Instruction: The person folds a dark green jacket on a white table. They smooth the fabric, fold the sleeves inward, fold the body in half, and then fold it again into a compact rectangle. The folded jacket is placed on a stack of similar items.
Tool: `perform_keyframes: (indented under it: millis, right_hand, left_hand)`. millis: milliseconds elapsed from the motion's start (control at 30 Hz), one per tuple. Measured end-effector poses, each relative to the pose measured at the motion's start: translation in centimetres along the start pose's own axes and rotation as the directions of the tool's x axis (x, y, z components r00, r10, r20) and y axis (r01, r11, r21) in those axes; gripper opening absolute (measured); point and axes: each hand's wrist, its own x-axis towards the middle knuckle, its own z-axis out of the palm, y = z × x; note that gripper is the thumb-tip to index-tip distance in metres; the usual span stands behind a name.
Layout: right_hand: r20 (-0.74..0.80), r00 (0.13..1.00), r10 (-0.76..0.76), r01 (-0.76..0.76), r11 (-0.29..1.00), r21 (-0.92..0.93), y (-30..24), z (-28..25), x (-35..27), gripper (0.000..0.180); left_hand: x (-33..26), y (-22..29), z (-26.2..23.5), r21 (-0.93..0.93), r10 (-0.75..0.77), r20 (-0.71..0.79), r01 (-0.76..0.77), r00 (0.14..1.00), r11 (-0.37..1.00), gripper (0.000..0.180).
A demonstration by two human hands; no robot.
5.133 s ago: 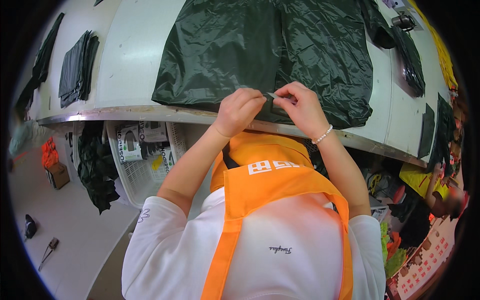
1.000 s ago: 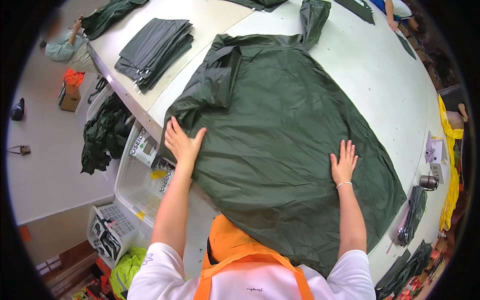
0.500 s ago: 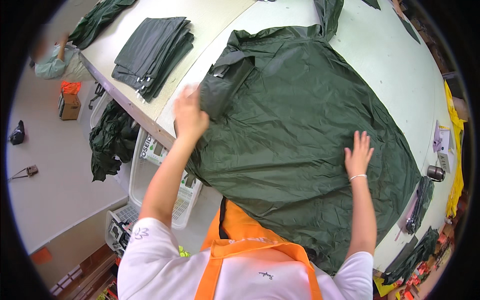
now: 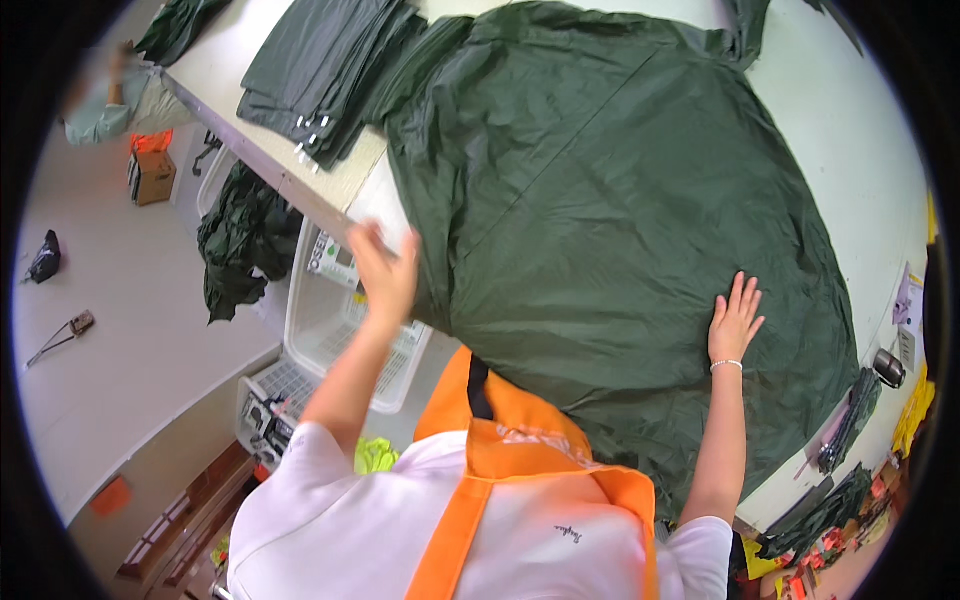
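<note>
Head view, far left: we see a cardboard box (image 4: 154, 180) on the floor (image 4: 120, 270), then a crumpled dark garment (image 4: 240, 235) hanging below the left edge of the table (image 4: 840, 150). Along that edge we have a stack of folded dark pieces (image 4: 320, 70), with a white basket (image 4: 312, 320) lower down. Our left grip (image 4: 388, 280), blurred, is open at the table's near-left edge; we cannot tell whether it touches the green garment (image 4: 600, 220). That garment spreads, wrinkled, across the table's middle and covers its near edge. Our right grip (image 4: 735, 325) lies open and flat on the garment's right part. Near the table's right edge sit a dark bundle (image 4: 850, 420) and a dark cylinder (image 4: 888, 368).
</note>
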Motion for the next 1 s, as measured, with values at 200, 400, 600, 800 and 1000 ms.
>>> perform_keyframes:
  millis: [200, 400, 600, 800, 1000]
  right_hand:
    - [0.028, 0.989, 0.147, -0.15, 0.979, 0.135, -5.3, 0.8, -1.7, 0.056]
    - [-0.268, 0.96, 0.079, -0.044, 0.99, 0.133, -5.7, 2.4, -1.3, 0.052]
    - [-0.315, 0.949, 0.031, 0.01, 0.992, 0.13, -4.5, 2.7, 0.0, 0.05]
    - [-0.405, 0.914, -0.004, 0.025, 0.999, 0.047, -1.9, 3.7, 2.2, 0.05]
    - [-0.294, 0.955, -0.047, 0.024, 0.997, -0.079, -5.5, -4.1, 1.4, 0.048]
  left_hand:
    - [-17.3, -1.6, -2.2, 0.141, -0.424, 0.365, 0.401, 0.829, 0.905, 0.061]
    - [-15.5, -7.1, 0.7, -0.225, -0.546, 0.279, 0.606, 0.79, 0.763, 0.038]
    - [-7.9, -14.7, -7.0, -0.169, -0.569, 0.203, 0.601, 0.797, 0.781, 0.047]
    - [-2.1, -13.1, -3.2, 0.184, -0.16, -0.245, 0.208, 0.956, 0.961, 0.03]
    - [3.6, 2.7, 5.0, 0.281, 0.516, 0.37, -0.622, 0.773, 0.731, 0.056]
